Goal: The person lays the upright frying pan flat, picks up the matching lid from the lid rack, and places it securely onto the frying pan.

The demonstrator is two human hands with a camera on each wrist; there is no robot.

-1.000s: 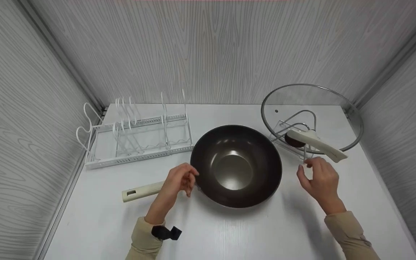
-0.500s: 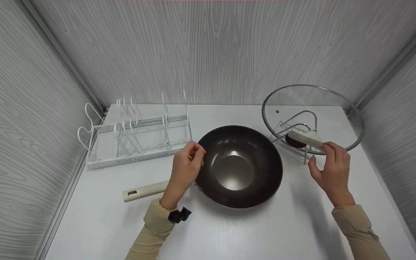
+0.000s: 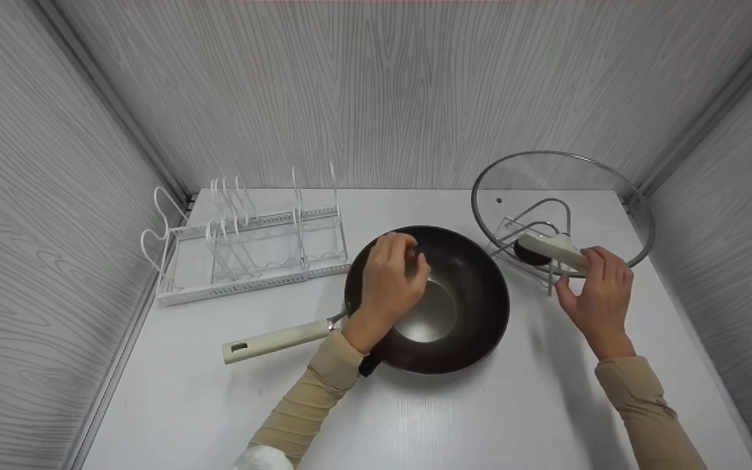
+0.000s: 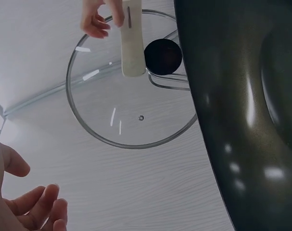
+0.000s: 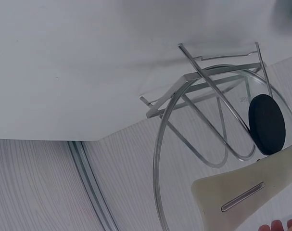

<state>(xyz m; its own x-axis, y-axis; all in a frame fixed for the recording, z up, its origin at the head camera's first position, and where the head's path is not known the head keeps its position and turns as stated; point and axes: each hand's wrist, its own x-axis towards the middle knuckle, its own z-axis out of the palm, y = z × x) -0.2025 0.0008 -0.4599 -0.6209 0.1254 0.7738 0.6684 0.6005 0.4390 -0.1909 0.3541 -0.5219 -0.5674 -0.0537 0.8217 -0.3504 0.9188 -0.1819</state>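
Note:
A dark wok (image 3: 474, 294) stands at mid table, its cream handle (image 3: 278, 341) pointing left. Over its left side hovers my left hand (image 3: 389, 284), fingers loosely bent and holding nothing; the left wrist view shows thumb and fingers apart. To the right, a large glass lid (image 4: 136, 98) with a metal rim leans upright in a small wire lid stand (image 5: 218, 101). The lid has a dark round knob base (image 5: 267, 124) and a cream handle (image 5: 247, 187). My right hand (image 3: 601, 290) holds the handle's near end, fingers curled over it; the thumb's contact is partly hidden.
A white wire pan rack (image 3: 252, 254) with upright dividers stands at the back left, close to the wok's left rim. Grey wood-grain panels (image 3: 376, 91) enclose the white table (image 3: 441, 418) at the back and both sides.
My left hand has moved right and up, from above the wok's handle to over its bowl. My right hand has risen from below the lid's handle onto its end. The lid stays in place.

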